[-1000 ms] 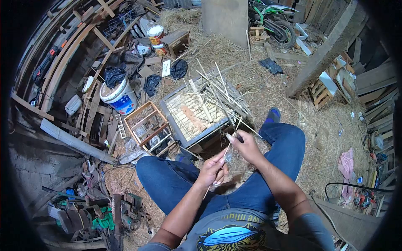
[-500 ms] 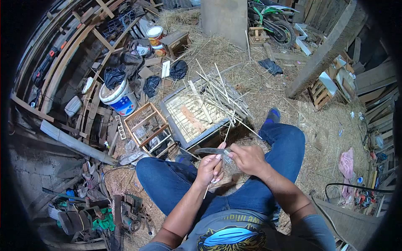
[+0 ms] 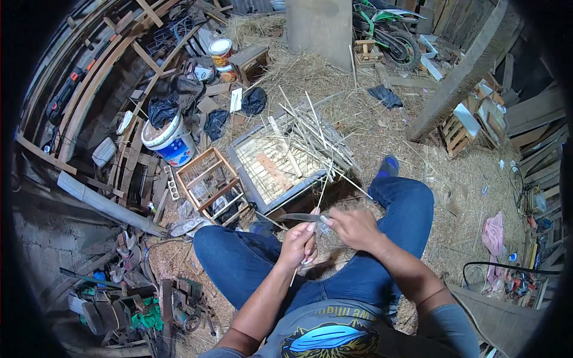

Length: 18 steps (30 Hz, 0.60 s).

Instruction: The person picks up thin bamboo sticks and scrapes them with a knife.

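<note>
My left hand (image 3: 297, 246) is closed around a thin wooden stick (image 3: 323, 192), whose far end points up toward the pile and whose near end sticks out below my fist. A knife (image 3: 296, 217) is gripped in my right hand (image 3: 353, 229), its blade pointing left across the stick just above my left fingers. My right fingers look slightly blurred. Beyond both hands, a pile of split sticks (image 3: 322, 140) lies on a low framed box (image 3: 253, 179) with a pale slatted top. A flat brown piece of wood (image 3: 273, 170) rests on that top.
Left of the box stands a small wooden cage-like frame (image 3: 209, 179), with a white and blue bucket (image 3: 170, 143) behind it. A slanted wooden post (image 3: 459, 71) rises at right. Farther back are a motorbike (image 3: 391, 36) and a small wooden stool (image 3: 249, 58). Straw and shavings cover the floor.
My right hand and the knife have shifted very slightly along the stick, the fingers now blurred. My left hand keeps its hold on the stick.
</note>
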Available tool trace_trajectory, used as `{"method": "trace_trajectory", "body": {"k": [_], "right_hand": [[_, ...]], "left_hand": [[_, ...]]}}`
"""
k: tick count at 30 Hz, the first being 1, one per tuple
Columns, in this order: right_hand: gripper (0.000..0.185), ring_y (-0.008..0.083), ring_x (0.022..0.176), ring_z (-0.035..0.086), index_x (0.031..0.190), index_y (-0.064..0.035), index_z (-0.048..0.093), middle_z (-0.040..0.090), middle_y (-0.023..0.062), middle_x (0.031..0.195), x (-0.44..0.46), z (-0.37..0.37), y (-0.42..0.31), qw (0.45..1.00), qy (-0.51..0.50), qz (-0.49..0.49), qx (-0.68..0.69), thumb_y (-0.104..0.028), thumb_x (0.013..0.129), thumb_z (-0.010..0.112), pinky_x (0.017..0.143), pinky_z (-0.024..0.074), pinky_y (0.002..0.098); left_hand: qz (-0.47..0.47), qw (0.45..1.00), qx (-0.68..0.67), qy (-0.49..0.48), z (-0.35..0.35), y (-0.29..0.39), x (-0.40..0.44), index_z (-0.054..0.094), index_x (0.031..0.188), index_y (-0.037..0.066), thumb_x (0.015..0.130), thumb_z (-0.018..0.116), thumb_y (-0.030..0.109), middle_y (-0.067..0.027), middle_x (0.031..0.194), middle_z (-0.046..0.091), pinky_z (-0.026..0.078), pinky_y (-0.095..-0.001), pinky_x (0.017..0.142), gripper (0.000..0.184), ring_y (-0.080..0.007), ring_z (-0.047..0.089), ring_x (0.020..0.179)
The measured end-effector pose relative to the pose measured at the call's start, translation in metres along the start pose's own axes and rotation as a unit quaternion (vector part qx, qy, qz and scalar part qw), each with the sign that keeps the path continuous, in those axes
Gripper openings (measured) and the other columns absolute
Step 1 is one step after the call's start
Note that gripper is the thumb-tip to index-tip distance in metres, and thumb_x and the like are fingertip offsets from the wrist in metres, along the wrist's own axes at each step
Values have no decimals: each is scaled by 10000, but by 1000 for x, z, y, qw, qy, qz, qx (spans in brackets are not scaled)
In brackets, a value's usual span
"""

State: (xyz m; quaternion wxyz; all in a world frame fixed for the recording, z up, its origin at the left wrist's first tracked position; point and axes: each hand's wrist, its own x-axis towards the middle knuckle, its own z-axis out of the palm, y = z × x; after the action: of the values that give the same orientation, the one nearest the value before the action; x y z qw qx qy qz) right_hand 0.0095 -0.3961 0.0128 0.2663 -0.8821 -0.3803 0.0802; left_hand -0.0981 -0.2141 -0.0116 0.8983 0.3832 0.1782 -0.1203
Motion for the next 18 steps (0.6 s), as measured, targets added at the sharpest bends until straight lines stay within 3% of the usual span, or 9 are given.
{"method": "trace_trajectory", "body": {"k": [8, 11, 16, 18], "right_hand": [[306, 361, 658, 681, 898, -138, 583, 691, 111, 724, 17, 0, 18, 999, 21, -28, -4, -409, 1013, 501, 549, 503, 517], [308, 360, 649, 679, 892, -138, 584, 691, 110, 722, 21, 4, 20, 999, 17, -37, -8, -410, 1010, 504, 547, 508, 511], [340, 363, 641, 675, 906, -137, 583, 690, 114, 721, 27, 10, 32, 1000, 13, -22, -3, -433, 1025, 466, 539, 507, 503], [385, 387, 667, 675, 934, -136, 580, 687, 137, 729, 36, -1, 45, 990, -36, 111, -74, -462, 1044, 409, 563, 501, 527]], "left_hand": [[-2, 1000, 17, 18, -12, 2, 3, 428, 1507, 108, 1086, 445, 185, 25, 503, 376, 339, -260, 336, 428, -83, 297, 327], [-22, 999, -21, 25, -14, 5, 2, 423, 1511, 111, 1089, 429, 185, 21, 501, 375, 338, -260, 332, 428, -85, 300, 318], [-36, 987, -148, -49, -17, 9, 0, 352, 1558, 131, 1088, 407, 161, 16, 502, 372, 342, -264, 325, 475, -91, 313, 308], [-34, 985, -157, -55, -15, 9, -9, 336, 1564, 114, 1086, 410, 158, 17, 497, 358, 332, -259, 323, 486, -87, 308, 307]]}}
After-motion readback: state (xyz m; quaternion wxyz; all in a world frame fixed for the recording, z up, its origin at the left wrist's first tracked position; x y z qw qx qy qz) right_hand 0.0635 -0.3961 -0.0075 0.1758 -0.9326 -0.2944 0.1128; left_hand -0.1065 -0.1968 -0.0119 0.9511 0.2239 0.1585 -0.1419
